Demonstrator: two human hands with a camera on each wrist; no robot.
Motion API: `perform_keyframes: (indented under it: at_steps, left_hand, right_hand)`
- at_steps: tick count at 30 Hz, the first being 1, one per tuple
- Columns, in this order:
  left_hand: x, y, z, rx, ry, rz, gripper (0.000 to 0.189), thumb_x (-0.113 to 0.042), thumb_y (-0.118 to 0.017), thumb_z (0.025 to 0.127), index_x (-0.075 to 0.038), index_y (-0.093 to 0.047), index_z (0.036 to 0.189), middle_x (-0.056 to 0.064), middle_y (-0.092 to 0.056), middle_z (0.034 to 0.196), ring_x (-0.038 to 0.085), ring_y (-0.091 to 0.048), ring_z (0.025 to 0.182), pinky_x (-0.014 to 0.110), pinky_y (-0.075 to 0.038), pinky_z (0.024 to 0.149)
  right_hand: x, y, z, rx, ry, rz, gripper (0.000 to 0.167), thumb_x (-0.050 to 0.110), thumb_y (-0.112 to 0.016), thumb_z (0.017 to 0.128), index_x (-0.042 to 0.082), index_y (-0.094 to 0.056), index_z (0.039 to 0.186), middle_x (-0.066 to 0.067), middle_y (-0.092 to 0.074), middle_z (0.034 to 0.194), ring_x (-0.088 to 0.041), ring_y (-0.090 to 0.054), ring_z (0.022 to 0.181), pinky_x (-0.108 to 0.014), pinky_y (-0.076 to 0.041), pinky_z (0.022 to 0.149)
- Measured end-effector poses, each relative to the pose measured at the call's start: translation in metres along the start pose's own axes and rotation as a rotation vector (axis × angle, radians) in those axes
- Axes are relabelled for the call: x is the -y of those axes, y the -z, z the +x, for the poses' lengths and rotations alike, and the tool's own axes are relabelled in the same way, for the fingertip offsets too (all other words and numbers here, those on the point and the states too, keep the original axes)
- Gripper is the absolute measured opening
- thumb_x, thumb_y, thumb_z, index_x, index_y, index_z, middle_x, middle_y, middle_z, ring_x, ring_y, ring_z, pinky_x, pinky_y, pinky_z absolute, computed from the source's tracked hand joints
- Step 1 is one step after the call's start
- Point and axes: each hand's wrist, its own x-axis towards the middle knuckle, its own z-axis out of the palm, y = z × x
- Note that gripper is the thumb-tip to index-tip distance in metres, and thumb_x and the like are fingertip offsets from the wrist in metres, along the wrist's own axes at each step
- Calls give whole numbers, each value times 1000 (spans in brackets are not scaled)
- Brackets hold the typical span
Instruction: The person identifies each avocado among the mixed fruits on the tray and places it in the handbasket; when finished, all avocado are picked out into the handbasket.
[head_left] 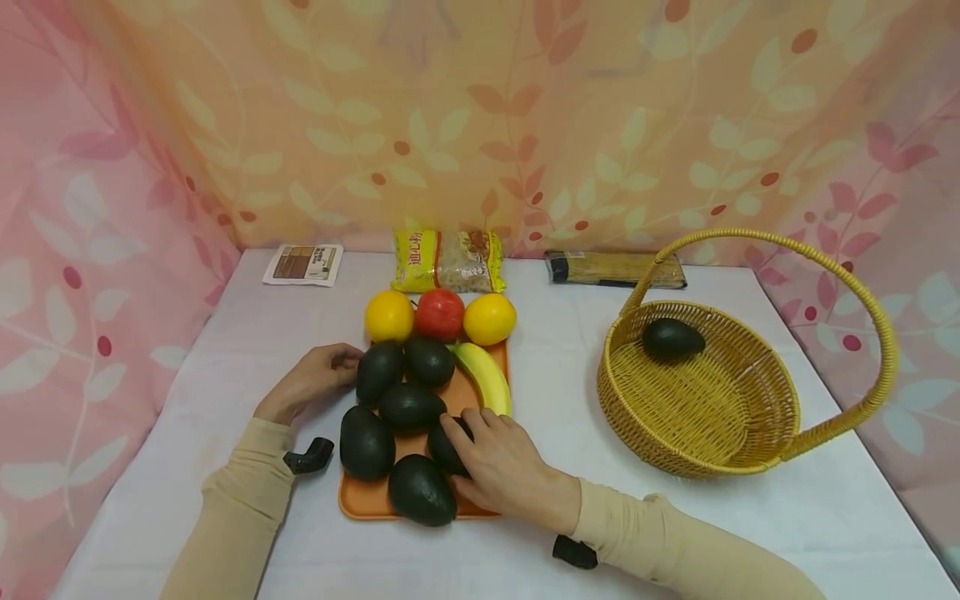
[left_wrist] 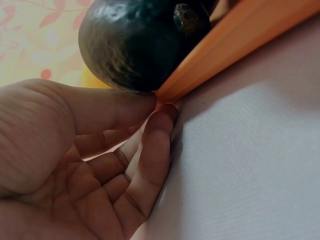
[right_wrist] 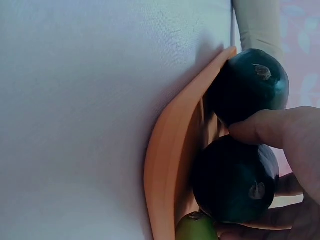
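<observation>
An orange tray (head_left: 363, 510) bears several dark green avocados (head_left: 367, 443) and a banana (head_left: 489, 382). My left hand (head_left: 318, 379) is at the tray's left side. In the left wrist view, its thumb and fingertips pinch the tray's rim (left_wrist: 220, 52), right below an avocado (left_wrist: 135, 45). My right hand (head_left: 506, 467) reaches over the tray's near right part, its thumb and fingers curled round one avocado (right_wrist: 235, 180). Another avocado (right_wrist: 252, 85) sits against the thumb's far side in the right wrist view. The banana's green end (right_wrist: 195, 227) shows beside the gripped avocado.
An orange (head_left: 389, 316), a red apple (head_left: 439, 315) and a yellow lemon-like fruit (head_left: 490, 319) line the tray's far end. At right stands a wicker basket (head_left: 712, 408) with a tall handle and one avocado (head_left: 672, 339) inside. Behind lie a pasta bag (head_left: 448, 261) and flat packages (head_left: 303, 264).
</observation>
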Motion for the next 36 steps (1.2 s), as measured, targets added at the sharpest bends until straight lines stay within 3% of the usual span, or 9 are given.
perform_keyframes:
  at_steps: [7,14,23,29,33,36]
  left_hand:
    - [-2,0,-2,17,-4,-37,39,-16,-58,95,6,-55,127,20,-67,111,20,-61,93,29,-51,84]
    - [-1,-1,-1,9,-9,-13,39,-17,-59,95,6,-56,127,20,-67,110,19,-61,92,28,-50,82]
    - [2,1,0,-5,-28,-3,36,-12,-59,94,8,-56,124,21,-68,107,16,-61,87,22,-50,77]
    - [1,0,-1,-2,-25,-19,36,-11,-57,95,7,-56,125,20,-67,107,18,-60,88,24,-50,78]
    - [1,0,0,3,-18,-26,37,-14,-59,95,6,-56,126,19,-67,107,18,-59,89,25,-49,79]
    - [0,0,-1,4,-23,-30,37,-14,-58,95,6,-56,125,19,-67,106,18,-59,89,25,-49,80]
  right_hand:
    - [-1,3,0,-36,-2,23,68,49,-76,76,13,-56,131,-7,-62,107,-19,-55,82,-26,-47,65]
    - [-21,31,2,-154,-51,86,62,36,-74,77,12,-54,131,-9,-60,112,-21,-58,85,-31,-49,67]
    - [-77,85,-6,-245,-181,57,63,32,-74,76,8,-53,131,-15,-60,116,-29,-59,91,-39,-52,75]
    - [-123,111,-25,-287,-308,12,63,27,-72,72,3,-54,128,-19,-61,114,-35,-60,92,-49,-50,77]
    - [-155,118,-43,-251,-414,-10,64,22,-72,71,1,-52,128,-23,-59,111,-39,-59,83,-53,-49,71]
    - [-177,118,-57,-161,-502,-33,70,22,-73,71,1,-49,133,-26,-57,112,-42,-58,80,-55,-48,67]
